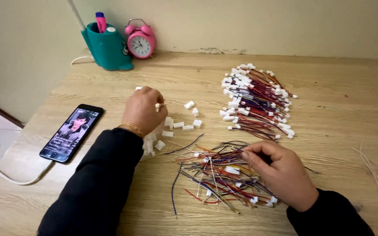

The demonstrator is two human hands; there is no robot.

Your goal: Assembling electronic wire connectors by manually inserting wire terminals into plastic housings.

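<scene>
**Hands over connectors and loose wires**

Left hand (pixel 144 109) is curled over the scatter of small white plastic connector housings (pixel 178 124), fingertips pinched together on one housing (pixel 157 105). Going left to right: the smartphone (pixel 71 132) lies face up near the table's left edge with a white cable (pixel 9 177) running off it; behind it stand the teal pen holder (pixel 106 47) and the pink alarm clock (pixel 141 41). Your housings lie just right of the left hand, loose on the wooden table (pixel 329 109).

Right hand (pixel 281 172) rests on the tangle of loose coloured wires (pixel 217 172), thumb and forefinger closed on a few strands at the pile's upper right. Beyond it, well apart, lies the heap of finished wire-and-connector leads (pixel 255 101).

Handling judgement: housings are light, hard and likely slippery; pinch each across its flat sides. Wires are thin, limp and prone to snag; take one near its end.
</scene>
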